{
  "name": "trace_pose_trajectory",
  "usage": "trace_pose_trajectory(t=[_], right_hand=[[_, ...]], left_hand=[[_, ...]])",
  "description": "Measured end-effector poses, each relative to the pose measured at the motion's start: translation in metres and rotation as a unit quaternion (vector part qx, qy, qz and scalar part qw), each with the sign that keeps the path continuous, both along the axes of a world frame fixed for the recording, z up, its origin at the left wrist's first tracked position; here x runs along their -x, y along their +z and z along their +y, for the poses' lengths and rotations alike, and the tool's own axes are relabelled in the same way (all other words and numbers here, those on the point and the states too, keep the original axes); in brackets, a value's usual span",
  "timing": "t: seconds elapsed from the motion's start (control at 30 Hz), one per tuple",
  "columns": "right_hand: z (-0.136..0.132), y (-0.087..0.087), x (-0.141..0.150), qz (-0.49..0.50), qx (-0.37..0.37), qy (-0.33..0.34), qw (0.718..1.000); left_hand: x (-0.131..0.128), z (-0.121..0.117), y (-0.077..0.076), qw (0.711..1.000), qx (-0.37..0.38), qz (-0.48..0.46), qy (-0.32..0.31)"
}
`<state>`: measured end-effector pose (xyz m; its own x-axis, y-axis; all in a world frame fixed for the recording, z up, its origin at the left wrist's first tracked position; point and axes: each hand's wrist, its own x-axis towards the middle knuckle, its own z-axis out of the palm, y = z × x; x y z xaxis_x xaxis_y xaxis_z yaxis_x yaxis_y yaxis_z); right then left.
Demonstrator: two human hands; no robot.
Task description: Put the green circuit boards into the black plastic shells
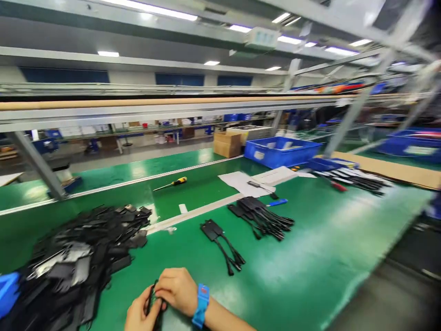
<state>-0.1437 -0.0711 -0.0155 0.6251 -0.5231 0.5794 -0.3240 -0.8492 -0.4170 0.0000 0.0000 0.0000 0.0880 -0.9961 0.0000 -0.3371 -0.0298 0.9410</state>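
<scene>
Near the bottom edge, my left hand is closed around a small black plastic casing, which shows edge-on between thumb and fingers. My right hand, with a blue band on its wrist, pinches the same casing from the other side. The fingers hide most of it. To the left lies a large heap of black plastic casings. Beyond my hands, a few flat black modules with short cables lie on the green tabletop, and a bigger bundle of cabled modules lies behind them.
A yellow-and-black screwdriver lies farther back. White papers and a blue-handled tool are near the bundle. A blue bin and a cardboard box stand behind. More cabled parts lie right. Metal posts support an overhead rail.
</scene>
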Motion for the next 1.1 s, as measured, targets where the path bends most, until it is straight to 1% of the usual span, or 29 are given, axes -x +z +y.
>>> trace_pose_trajectory(t=[0.07, 0.17, 0.3, 0.43, 0.53, 0.67, 0.87, 0.97, 1.1], right_hand=[[0.004, 0.001, 0.002, -0.037, -0.035, 0.005, 0.999], [0.008, 0.003, 0.003, -0.066, -0.068, 0.020, 0.995], [0.013, 0.003, 0.004, -0.055, -0.064, 0.033, 0.996], [0.014, 0.002, 0.005, -0.044, -0.064, 0.036, 0.996], [0.013, 0.001, 0.005, -0.054, -0.078, 0.040, 0.995], [0.014, 0.000, 0.006, -0.062, -0.097, 0.051, 0.992], [0.014, 0.007, 0.008, -0.041, -0.121, 0.066, 0.990], [0.012, 0.009, 0.009, -0.036, -0.131, 0.080, 0.988], [0.009, 0.008, 0.009, -0.038, -0.132, 0.086, 0.987]], left_hand=[[-0.003, 0.001, -0.005, 1.000, -0.004, -0.009, -0.023], [0.000, 0.004, -0.003, 0.999, -0.017, -0.008, -0.041], [0.004, 0.009, 0.003, 0.999, -0.032, 0.007, -0.037], [0.005, 0.012, 0.005, 0.999, -0.031, -0.029, -0.028], [0.005, 0.013, 0.006, 0.998, -0.027, -0.051, -0.028], [0.005, 0.013, 0.008, 0.998, -0.027, -0.044, -0.033], [0.005, 0.013, 0.013, 0.998, -0.035, -0.049, -0.032], [0.004, 0.013, 0.012, 0.997, -0.043, -0.042, -0.041], [0.003, 0.013, 0.009, 0.997, -0.051, -0.035, -0.046]])
